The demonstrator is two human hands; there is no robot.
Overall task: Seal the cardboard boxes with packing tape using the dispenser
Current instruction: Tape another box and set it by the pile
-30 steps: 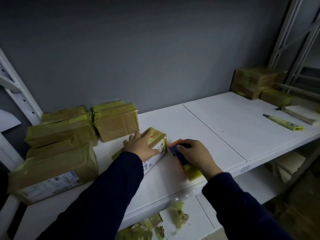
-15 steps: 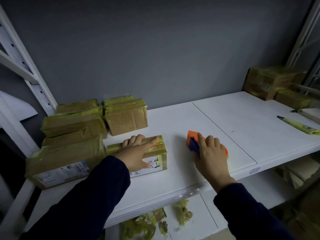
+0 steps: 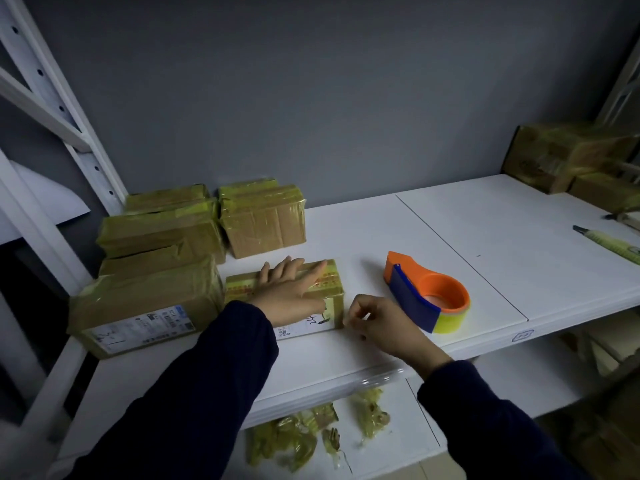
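On white shelf (image 3: 485,237), mid-frame: small taped box (image 3: 333,279), label side toward viewer. L hand (image 3: 291,289) lies flat on box top, fingers straight, pressing, gripping nothing. R hand (image 3: 377,323) at box's 4 o'clock corner, fingers curled, tips at the corner; whether it pinches tape, cannot tell. Orange/blue tape dispenser (image 3: 429,296) w/ yellow roll sits unheld at box's 3 o'clock, near R hand. Stacked boxes (image 3: 162,233) at 10 o'clock.

My left sleeve (image 3: 207,379) and right sleeve (image 3: 491,420) are long, plain dark navy, cuffs ending at the wrists behind my fingers (image 3: 289,266).
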